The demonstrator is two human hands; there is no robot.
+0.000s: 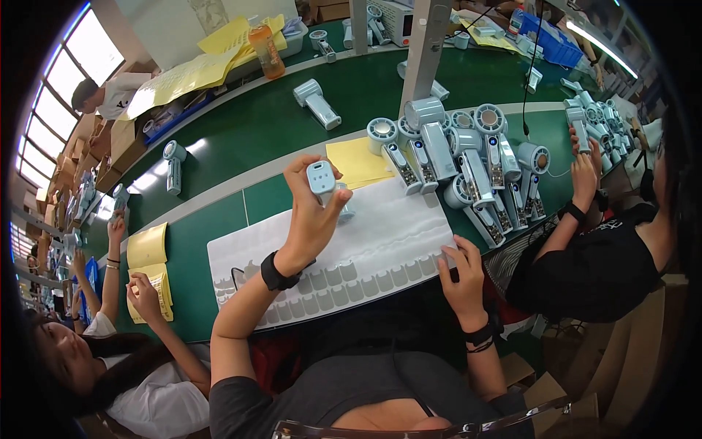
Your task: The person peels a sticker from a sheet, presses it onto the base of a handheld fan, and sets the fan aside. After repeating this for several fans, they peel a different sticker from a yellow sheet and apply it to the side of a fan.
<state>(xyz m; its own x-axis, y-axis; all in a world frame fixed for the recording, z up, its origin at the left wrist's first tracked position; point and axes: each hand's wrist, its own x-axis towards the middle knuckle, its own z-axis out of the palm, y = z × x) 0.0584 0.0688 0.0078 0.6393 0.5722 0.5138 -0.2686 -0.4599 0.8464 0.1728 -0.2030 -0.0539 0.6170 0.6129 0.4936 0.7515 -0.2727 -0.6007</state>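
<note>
My left hand (311, 216) is raised above the green table, shut on a small light-blue handheld fan (323, 183) held upright by its handle. A black band wraps that wrist. My right hand (462, 274) rests at the right end of a white sheet of small labels (365, 256), fingertips pinching at its edge. The sheet lies flat in front of me with rows of grey stickers along its near side. A yellow paper (358, 162) lies just beyond it.
A cluster of several light-blue fans (468, 157) lies to the right of the sheet. A white post (423, 51) stands behind them. A person at right holds a fan (580, 128). Another person at left handles yellow sheets (150, 271). An orange bottle (266, 51) stands far back.
</note>
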